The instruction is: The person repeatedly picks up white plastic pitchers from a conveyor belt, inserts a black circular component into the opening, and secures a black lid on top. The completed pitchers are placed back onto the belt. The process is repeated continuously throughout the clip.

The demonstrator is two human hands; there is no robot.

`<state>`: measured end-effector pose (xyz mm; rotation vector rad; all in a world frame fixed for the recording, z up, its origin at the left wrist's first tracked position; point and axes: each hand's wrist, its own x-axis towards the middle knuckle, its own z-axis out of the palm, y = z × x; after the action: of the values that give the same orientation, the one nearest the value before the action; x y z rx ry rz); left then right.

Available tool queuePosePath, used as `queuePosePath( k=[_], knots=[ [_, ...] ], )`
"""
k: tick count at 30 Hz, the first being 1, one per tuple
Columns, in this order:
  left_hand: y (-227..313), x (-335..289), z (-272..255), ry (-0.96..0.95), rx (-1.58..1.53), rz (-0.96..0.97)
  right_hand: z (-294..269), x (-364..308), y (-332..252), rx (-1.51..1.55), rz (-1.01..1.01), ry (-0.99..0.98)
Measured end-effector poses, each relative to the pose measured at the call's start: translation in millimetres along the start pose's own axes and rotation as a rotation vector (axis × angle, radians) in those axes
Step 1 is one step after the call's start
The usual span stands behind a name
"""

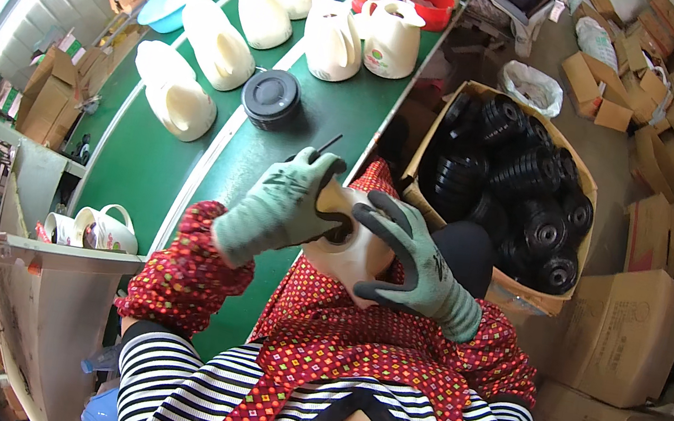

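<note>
A cream-coloured plastic jug [357,260] rests at my lap, tilted, with an opening toward my left hand. My left hand [290,203], in a pale green glove with dark fingertips, has its fingers curled on the jug's edge and opening. A thin dark rod [330,142] sticks up beside those fingers; whether they hold it, I cannot tell. Curved around the jug's other side, my right hand [417,263] wears a matching glove, thumb and fingers pressing on it. On the green belt ahead stands a black round ribbed part [271,98], apart from both hands.
Several cream jugs [333,38] stand along the green belt [343,116]. Farther off is a red bowl [429,5]. To the right, a carton [490,289] is full of black round parts [536,180]. Cardboard boxes [626,336] are stacked beyond it. White pots [107,229] sit at left.
</note>
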<state>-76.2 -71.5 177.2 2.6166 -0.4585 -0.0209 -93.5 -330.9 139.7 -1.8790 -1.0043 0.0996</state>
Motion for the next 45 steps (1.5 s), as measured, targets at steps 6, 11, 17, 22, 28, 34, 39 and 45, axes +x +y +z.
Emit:
queuePosePath(
  k=[6,11,17,22,28,34,39,45],
  knots=[
    [3,-11,-30,-0.097,-0.135,0.372,-11,-18,3,-0.146,0.068,-0.015],
    [3,-14,2,-0.164,0.022,0.444,-6,-14,-10,-0.363,0.082,-0.043],
    [7,-11,26,-0.118,-0.025,0.513,9,-14,-14,-0.559,0.104,-0.093],
    [8,-9,32,-0.176,-0.107,0.54,12,-19,-12,-0.538,0.161,-0.16],
    [7,-11,35,-0.092,-0.16,0.567,8,-21,-13,-0.425,0.113,-0.058],
    [3,-16,30,0.081,-0.211,0.565,-24,-14,28,0.792,0.363,0.374],
    [31,-18,28,0.149,-0.093,0.735,24,1,167,0.969,0.624,0.283],
    [54,-32,66,0.178,0.111,1.143,9,22,147,1.431,0.738,0.188]
  ],
)
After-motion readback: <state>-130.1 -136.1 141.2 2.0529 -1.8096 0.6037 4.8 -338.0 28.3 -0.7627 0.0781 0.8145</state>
